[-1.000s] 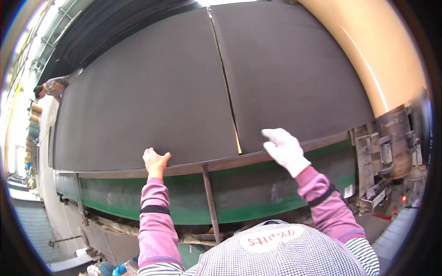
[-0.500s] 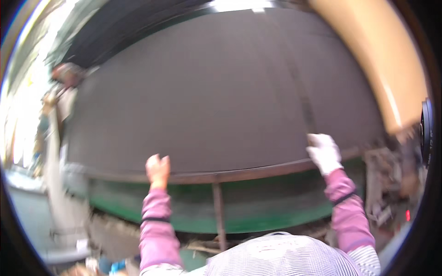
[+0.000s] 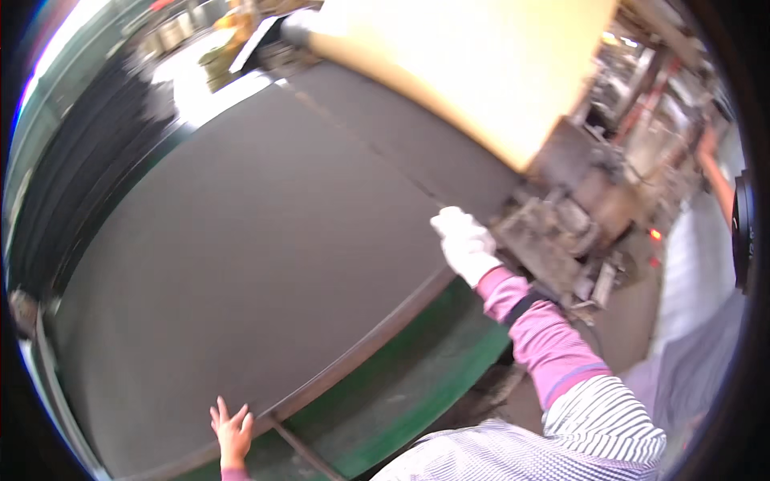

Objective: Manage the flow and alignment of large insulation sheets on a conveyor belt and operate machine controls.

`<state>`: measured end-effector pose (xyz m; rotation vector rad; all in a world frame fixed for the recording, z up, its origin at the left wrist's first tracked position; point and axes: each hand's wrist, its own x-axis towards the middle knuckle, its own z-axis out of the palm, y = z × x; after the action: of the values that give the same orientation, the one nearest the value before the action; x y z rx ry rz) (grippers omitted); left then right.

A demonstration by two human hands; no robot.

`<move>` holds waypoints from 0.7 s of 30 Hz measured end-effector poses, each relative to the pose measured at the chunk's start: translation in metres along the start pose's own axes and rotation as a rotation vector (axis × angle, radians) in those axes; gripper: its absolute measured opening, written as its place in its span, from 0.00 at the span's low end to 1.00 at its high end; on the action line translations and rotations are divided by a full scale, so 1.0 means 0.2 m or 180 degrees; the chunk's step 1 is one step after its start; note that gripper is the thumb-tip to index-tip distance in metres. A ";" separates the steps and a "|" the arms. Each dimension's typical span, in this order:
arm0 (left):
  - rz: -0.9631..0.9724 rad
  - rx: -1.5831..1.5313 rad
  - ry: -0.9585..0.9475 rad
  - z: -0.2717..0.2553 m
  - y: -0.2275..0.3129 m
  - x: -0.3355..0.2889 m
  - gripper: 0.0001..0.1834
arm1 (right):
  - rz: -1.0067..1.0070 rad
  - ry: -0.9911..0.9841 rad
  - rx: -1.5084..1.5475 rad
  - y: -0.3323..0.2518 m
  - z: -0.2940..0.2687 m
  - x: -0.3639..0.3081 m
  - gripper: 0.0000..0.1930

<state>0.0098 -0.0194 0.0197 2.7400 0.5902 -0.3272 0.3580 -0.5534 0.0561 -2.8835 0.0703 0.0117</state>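
Note:
A wide dark grey sheet [image 3: 241,216] covers the big worktable in front of me. My right hand [image 3: 465,242], in a white glove, is at the sheet's right part with its fingers closed. They meet the near end of a long thin strip [image 3: 377,150], which runs over the sheet to the far edge. Blur hides the exact grip. My left hand [image 3: 232,433] is bare and open, fingers spread, over the sheet close to its near edge. It holds nothing.
Right of the strip, a large tan roll or curved sheet [image 3: 457,64] overhangs the dark sheet. Grimy machinery [image 3: 553,232] stands beyond the table's right corner. A brown rail [image 3: 361,345] edges the near side, above a green panel [image 3: 433,393]. Another person's arm [image 3: 716,176] shows far right.
My view has swung to the right, so the table appears tilted. My left hand has gone from loosely curled to spread fingers. The right hand stays closed at the strip's near end.

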 end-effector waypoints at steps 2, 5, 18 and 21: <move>0.0250 0.0387 -0.0274 0.01 0.14 0.07 0.25 | -0.0728 0.0230 -0.0383 0.08 -0.04 -0.06 0.16; 0.0343 0.0485 -0.0852 0.06 0.36 0.17 0.27 | -0.0847 0.0521 -0.0294 0.17 0.01 -0.32 0.19; 0.0779 -0.1145 -0.0769 0.22 1.14 0.41 0.33 | -0.0530 -0.1346 0.1269 0.14 0.12 -1.03 0.19; 0.0326 -0.2027 -0.0418 0.25 0.76 0.43 0.28 | -0.0826 -0.1337 0.1502 0.05 0.13 -1.14 0.19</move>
<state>0.1441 -0.1375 -0.0109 2.1089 0.4232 -0.2392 0.1301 -0.5464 0.0308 -2.3422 -0.3328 0.4808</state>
